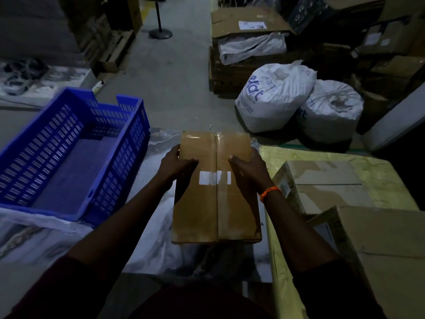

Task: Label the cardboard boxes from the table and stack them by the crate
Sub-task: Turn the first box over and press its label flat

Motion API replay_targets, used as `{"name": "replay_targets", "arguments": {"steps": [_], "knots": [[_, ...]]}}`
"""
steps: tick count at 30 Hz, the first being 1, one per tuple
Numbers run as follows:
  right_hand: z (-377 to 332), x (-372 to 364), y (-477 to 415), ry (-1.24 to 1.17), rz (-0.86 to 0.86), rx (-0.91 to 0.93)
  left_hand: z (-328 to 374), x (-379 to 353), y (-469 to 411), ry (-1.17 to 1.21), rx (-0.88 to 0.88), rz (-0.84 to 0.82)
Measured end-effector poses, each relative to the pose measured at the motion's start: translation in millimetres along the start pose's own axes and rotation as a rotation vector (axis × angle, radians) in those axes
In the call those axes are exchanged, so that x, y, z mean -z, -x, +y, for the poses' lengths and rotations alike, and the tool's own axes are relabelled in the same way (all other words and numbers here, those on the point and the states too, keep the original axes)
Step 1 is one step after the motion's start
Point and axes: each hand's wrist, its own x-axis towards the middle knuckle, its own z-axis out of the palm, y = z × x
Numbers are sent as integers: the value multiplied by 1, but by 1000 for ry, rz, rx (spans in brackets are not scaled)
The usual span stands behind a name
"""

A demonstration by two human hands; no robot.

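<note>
A taped brown cardboard box [216, 203] sits in the middle of the view, to the right of the blue plastic crate [69, 155]. A white label [215, 177] is stuck on its top across the tape seam. My left hand [177, 165] grips the box's left edge with the thumb on top. My right hand [247, 168], with an orange band at the wrist, grips the right edge. The crate looks hollow and holds nothing I can make out.
Two more cardboard boxes [322, 183] [386, 249] lie on the yellow-covered table [391, 171] at the right. Two white sacks [273, 97] and stacked cartons [248, 42] stand on the floor ahead. A post with a round base [160, 33] stands far back.
</note>
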Motion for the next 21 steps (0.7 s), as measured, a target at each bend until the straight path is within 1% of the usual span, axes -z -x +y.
{"name": "replay_targets", "arguments": {"steps": [6, 12, 14, 17, 21], "knots": [[-43, 14, 10, -86, 105, 92, 40, 15, 16, 109, -146, 108], [-57, 24, 37, -248, 202, 143, 65, 16, 53, 276, -185, 194], [-50, 22, 50, -289, 202, 151, 61, 10, 69, 304, -186, 227], [-37, 18, 74, -331, 209, 151, 42, 1, 89, 256, -195, 265], [-16, 16, 101, -327, 247, 139, 22, -6, 114, 223, -218, 295]]}}
